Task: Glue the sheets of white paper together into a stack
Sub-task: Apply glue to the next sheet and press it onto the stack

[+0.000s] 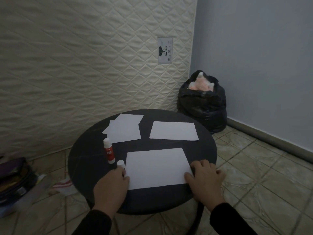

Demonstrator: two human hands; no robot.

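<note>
A: What is lying along the table's (81, 160) left edge?

B: A red glue stick (108, 152) is lying there, white end pointing to the far edge, and a small white cap (121, 163) is sitting just beside its near end.

A: And the left hand (111, 187)?

B: It is resting on the near-left part of the table, fingers relaxed and close together, fingertips touching the near sheet's (156, 167) left edge beside the cap.

A: Where is the paper lying?

B: A loose pile (124, 128) is lying at the far left, a single sheet (174, 130) at the far right, and the near sheet at the near edge.

A: The right hand (205, 181)?

B: It is pressing the near sheet's near-right corner, fingers slightly spread and bent, not pinching anything.
</note>
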